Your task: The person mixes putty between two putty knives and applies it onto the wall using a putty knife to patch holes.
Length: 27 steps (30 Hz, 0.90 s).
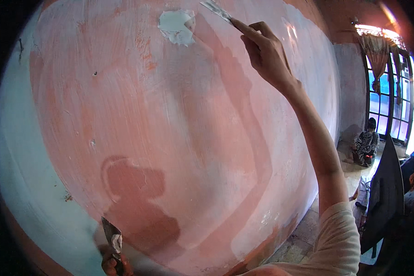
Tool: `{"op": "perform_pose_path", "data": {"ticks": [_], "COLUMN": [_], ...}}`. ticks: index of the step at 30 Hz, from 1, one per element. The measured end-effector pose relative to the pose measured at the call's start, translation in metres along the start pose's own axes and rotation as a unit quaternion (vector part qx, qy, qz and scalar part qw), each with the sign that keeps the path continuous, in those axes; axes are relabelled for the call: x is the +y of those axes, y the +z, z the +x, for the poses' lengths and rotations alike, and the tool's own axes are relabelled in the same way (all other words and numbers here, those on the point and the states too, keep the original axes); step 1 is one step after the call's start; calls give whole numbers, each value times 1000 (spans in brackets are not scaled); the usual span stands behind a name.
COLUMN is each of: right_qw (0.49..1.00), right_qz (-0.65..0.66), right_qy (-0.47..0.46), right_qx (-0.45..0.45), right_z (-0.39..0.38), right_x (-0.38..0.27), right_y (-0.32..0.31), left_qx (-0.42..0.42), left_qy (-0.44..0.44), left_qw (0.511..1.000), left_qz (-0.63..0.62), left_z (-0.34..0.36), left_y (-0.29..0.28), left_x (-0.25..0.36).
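Note:
High on the pink, streaky wall (161, 106), my right hand (267, 53) grips a putty knife (218, 11) whose blade is smeared with pale filler. Just left of that blade is a rough white patch of filler (175, 28) on the wall. At the bottom left, my left hand (114, 264) is closed round a second putty knife (110, 230), held upright with a lump of white filler on it. The shadows of my head and right arm fall across the wall.
A pale green wall strip (32, 152) runs down the left. At right, a person (365, 147) in patterned clothes sits below a barred window (386, 101) with a curtain (377, 60). A large dark panel (382, 198) and clutter stand on the tiled floor (299, 234).

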State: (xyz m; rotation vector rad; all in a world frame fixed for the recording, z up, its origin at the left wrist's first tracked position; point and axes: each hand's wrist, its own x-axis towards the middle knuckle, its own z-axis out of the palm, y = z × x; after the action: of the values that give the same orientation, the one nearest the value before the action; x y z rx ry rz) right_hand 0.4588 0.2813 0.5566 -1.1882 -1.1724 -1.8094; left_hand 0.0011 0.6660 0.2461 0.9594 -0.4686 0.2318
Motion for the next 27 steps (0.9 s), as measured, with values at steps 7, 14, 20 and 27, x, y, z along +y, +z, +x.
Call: {"op": "perform_pose_path", "data": {"ticks": [7, 14, 20, 27], "right_qw": [982, 959, 946, 939], "right_qz": [-172, -211, -257, -275], "right_qy": [-3, 40, 57, 102], "right_qx": [-76, -183, -187, -178], "right_z": [33, 81, 83, 75], "right_x": [-32, -85, -102, -93], "right_y": [-24, -34, -17, -1], "left_qx": [8, 15, 11, -13], "left_qy": [58, 4, -68, -132], "left_qw": [993, 997, 997, 987], "left_qz": [-98, -79, -20, 89], "left_z": [-1, 5, 12, 22], "left_y": [-13, -9, -1, 15], "left_x": [-16, -20, -15, -7]}}
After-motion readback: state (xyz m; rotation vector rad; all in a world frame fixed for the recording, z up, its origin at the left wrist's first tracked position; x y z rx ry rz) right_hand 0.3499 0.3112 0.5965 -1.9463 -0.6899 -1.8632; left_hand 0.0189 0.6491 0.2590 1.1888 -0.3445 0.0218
